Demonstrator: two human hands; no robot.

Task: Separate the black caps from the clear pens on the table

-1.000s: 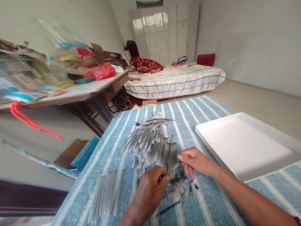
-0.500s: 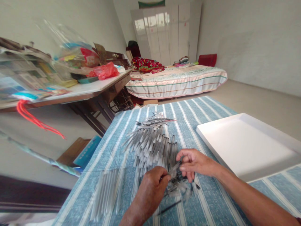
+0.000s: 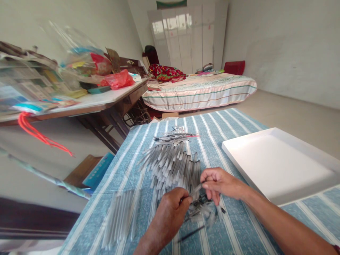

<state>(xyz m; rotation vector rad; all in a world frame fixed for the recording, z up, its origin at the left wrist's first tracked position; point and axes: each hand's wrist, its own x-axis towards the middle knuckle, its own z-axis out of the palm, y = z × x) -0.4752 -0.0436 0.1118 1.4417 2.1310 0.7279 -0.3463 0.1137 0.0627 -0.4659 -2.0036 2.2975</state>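
Observation:
My left hand (image 3: 170,209) is closed around one end of a translucent pen (image 3: 196,190), which slants up to the right. At the pen's dark far end, my right hand (image 3: 219,183) pinches with thumb and index finger; the other fingers curl below. Just beyond my hands lies a thick layered pile of similar pens (image 3: 172,163). Beneath my right hand are loose clear and black small parts (image 3: 203,209), too jumbled to tell apart. A row of clear plastic tubes (image 3: 119,216) lies left of my left hand. Thin dark and clear pieces (image 3: 176,136) are heaped behind the pile.
A blue-and-white striped cloth (image 3: 212,138) covers the work surface. On the right stands a shallow white tray (image 3: 284,163). A side table (image 3: 106,101) with plastic bags is at the left, red cords (image 3: 44,138) hanging off it. Farther back is a bed (image 3: 199,92).
My right thumb and index finger have closed together on the pen's dark end. The left hand has barely shifted, and the piles look the same.

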